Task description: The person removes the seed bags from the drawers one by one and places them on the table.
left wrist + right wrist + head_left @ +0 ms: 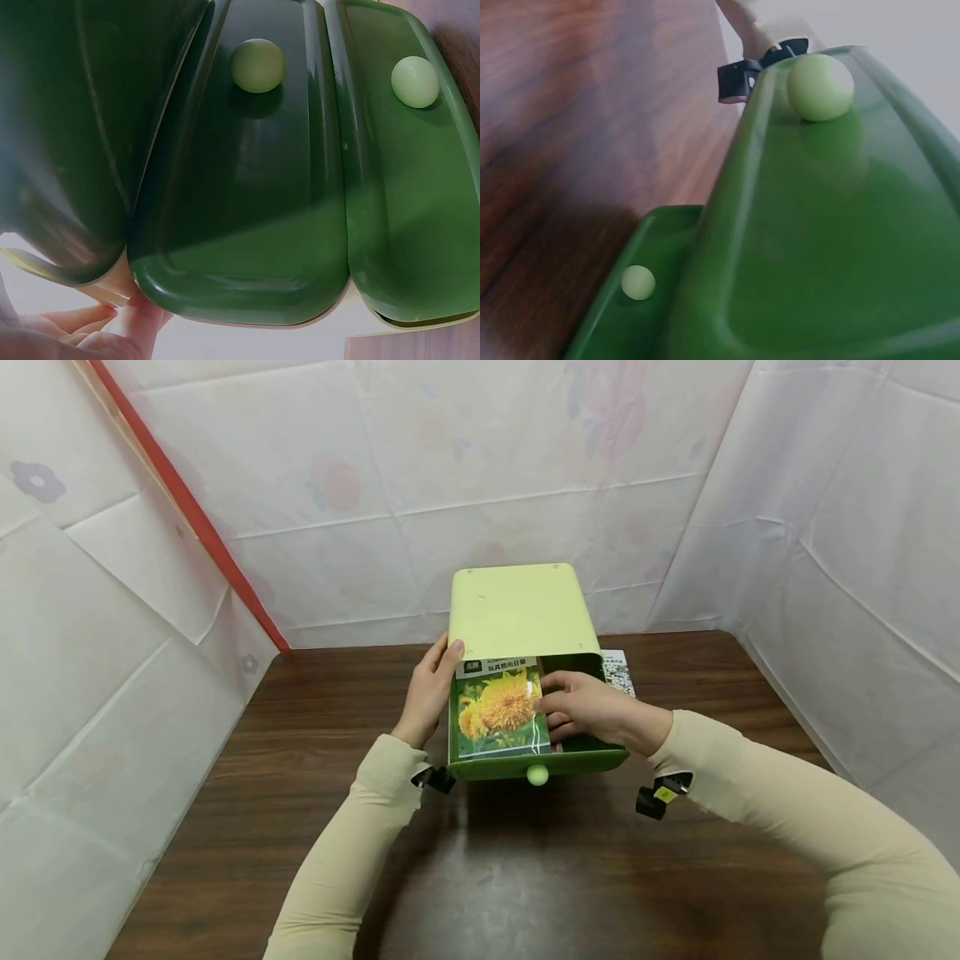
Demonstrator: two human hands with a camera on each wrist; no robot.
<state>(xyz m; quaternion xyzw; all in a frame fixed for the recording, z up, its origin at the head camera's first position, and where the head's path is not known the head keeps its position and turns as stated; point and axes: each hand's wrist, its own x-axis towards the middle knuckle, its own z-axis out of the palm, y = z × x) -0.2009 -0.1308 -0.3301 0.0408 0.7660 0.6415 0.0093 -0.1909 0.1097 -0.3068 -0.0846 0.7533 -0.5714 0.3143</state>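
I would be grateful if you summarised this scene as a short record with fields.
Cabinet: light green, on a wooden table
Top drawer: pulled open, round knob on front
Drawer contents: packet showing yellow flowers
Left hand: rests against cabinet's left side
Right hand: inside top drawer, fingers at packet's right edge
Beside cabinet, right: partly hidden printed item

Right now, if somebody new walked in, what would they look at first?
Probably the packet with a big yellow-orange flower, lying in the left part of the open drawer. Next, perhaps, the pale green cabinet around it, with the left hand at its left side and the right hand by the packet's right edge.
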